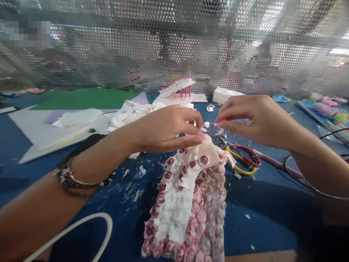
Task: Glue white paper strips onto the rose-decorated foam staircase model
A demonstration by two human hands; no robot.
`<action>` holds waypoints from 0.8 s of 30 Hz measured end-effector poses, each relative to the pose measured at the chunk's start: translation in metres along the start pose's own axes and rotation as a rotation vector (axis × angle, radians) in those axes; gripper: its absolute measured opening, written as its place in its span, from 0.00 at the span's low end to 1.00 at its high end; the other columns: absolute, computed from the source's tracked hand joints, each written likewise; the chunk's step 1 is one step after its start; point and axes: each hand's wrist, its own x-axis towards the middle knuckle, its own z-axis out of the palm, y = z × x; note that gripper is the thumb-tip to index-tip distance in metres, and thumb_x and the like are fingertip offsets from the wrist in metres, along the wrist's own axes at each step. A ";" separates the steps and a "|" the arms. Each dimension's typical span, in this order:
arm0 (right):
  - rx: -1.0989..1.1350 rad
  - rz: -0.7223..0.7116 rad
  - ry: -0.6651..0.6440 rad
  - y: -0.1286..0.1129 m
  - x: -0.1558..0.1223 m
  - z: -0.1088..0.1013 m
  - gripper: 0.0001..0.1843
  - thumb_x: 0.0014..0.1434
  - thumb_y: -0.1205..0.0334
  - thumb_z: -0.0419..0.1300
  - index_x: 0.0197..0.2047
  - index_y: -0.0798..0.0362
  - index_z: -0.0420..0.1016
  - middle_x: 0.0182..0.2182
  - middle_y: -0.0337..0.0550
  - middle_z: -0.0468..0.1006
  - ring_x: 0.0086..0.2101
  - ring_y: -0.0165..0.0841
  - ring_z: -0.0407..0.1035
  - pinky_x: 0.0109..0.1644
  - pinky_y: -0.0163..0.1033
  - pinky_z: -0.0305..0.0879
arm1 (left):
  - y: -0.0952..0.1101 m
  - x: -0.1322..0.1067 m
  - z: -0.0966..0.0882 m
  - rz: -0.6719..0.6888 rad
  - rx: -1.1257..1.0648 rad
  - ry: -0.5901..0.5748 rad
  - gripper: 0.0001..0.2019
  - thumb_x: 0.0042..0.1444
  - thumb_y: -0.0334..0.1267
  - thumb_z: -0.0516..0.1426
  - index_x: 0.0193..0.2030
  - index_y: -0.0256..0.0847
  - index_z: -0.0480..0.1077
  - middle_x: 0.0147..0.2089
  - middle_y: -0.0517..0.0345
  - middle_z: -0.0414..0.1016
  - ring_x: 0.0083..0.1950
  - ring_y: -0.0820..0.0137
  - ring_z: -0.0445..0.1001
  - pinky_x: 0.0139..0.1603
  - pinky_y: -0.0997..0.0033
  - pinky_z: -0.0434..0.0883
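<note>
A flat panel of rolled paper roses [200, 214], dark red to pale pink and lilac, lies before me with a bare white middle. At its far end is a raised white paper flap [208, 147] bearing several dark red roses. My left hand [174, 129] pinches the flap's upper edge between thumb and fingers. Just right of it, above the table, my right hand [245, 116] has its thumb and fingertips pressed together. What they hold, if anything, is too small to make out. Scissors with red and yellow handles [242, 160] lie below the right hand, blades partly under paper.
Crumpled white paper [131, 112] and a green sheet [81, 98] lie at the back left. A small white model with pink posts [178, 89] stands behind. Paper scraps [141, 170] litter the blue table. A white cable [106, 222] loops at front left; a perforated metal screen [147, 43] rises behind.
</note>
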 end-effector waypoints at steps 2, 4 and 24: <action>-0.004 -0.002 -0.012 0.001 0.001 0.000 0.12 0.59 0.59 0.53 0.33 0.53 0.75 0.33 0.41 0.76 0.34 0.28 0.67 0.39 0.35 0.60 | 0.000 0.000 0.001 0.009 0.008 -0.004 0.31 0.62 0.54 0.34 0.45 0.41 0.74 0.44 0.49 0.70 0.41 0.68 0.67 0.43 0.69 0.60; 0.006 0.005 -0.022 0.001 0.002 0.002 0.10 0.58 0.61 0.53 0.32 0.53 0.75 0.33 0.40 0.77 0.33 0.28 0.67 0.39 0.35 0.60 | 0.000 0.000 0.001 0.018 0.022 -0.011 0.29 0.62 0.53 0.36 0.44 0.42 0.74 0.43 0.50 0.70 0.41 0.68 0.67 0.43 0.69 0.60; 0.193 0.216 -0.047 -0.006 0.004 0.027 0.03 0.50 0.65 0.60 0.28 0.56 0.75 0.28 0.39 0.74 0.27 0.22 0.66 0.32 0.30 0.62 | 0.005 -0.002 -0.002 0.022 -0.036 -0.036 0.25 0.62 0.50 0.39 0.42 0.41 0.73 0.48 0.52 0.73 0.46 0.67 0.69 0.54 0.65 0.53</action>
